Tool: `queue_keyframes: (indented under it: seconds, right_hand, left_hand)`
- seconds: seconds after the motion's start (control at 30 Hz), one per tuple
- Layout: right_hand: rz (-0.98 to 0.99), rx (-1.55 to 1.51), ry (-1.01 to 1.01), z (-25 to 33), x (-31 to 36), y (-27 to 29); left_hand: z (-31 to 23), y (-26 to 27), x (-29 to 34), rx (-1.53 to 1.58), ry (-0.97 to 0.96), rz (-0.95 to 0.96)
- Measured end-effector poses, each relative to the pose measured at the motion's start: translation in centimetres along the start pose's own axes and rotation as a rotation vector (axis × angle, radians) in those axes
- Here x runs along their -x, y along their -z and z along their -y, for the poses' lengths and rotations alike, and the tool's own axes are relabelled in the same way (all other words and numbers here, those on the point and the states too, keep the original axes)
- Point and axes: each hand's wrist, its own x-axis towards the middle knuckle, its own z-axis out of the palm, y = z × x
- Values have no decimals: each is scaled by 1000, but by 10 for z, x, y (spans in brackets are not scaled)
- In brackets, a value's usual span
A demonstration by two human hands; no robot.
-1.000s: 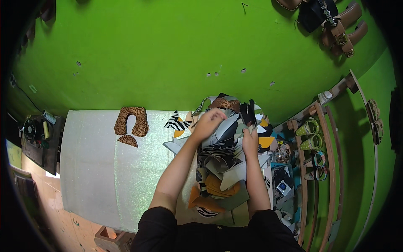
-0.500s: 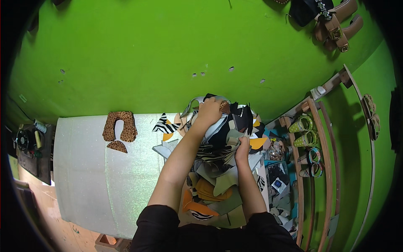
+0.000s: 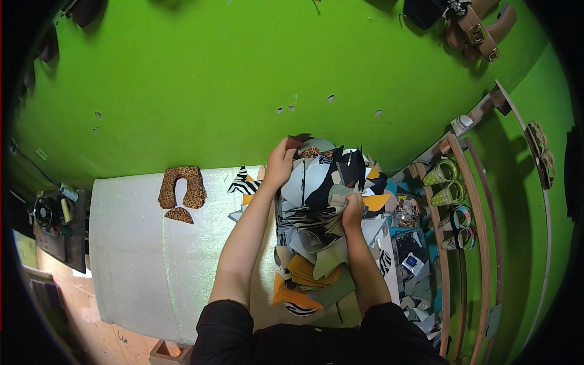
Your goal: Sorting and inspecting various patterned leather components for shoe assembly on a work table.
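Observation:
A tall heap of cut material scraps (image 3: 320,193), grey, black, orange, zebra-striped and leopard-print, stands at the table's right end. At its far left side my left hand (image 3: 280,164) is closed, with the edge of a dark brown scrap (image 3: 294,143) at its fingertips. My right hand (image 3: 352,212) is closed on grey-green scraps (image 3: 336,198) at the heap's right side, thumb on top. Fanned sheet edges show between the hands. Nearer to me lie folded orange-brown pieces (image 3: 311,271) and an orange piece (image 3: 289,295). The fingers' undersides are hidden.
On the silvery table (image 3: 131,255) lie a U-shaped leopard-print piece (image 3: 195,182) and a small half-round one (image 3: 179,215). Right of the heap are a bin of scraps (image 3: 413,261) and a wooden rack (image 3: 483,243) with green sandals (image 3: 446,193). A green wall (image 3: 213,91) rises behind.
My left hand has moved left from the heap's top to its far left edge, uncovering grey and leopard-print pieces. My right hand keeps its hold. The view has shifted slightly.

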Motion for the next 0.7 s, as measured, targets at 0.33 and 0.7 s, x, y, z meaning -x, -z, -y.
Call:
queue_keyframes:
  seconds: [0.33,0.7]
  right_hand:
    - [-5,26,16,6,-5,3]
    - [-8,-72,139,3,4,0]
  left_hand:
    - [-62,76,121,-303,420,126]
    - [-76,-26,43,-254,-30,186]
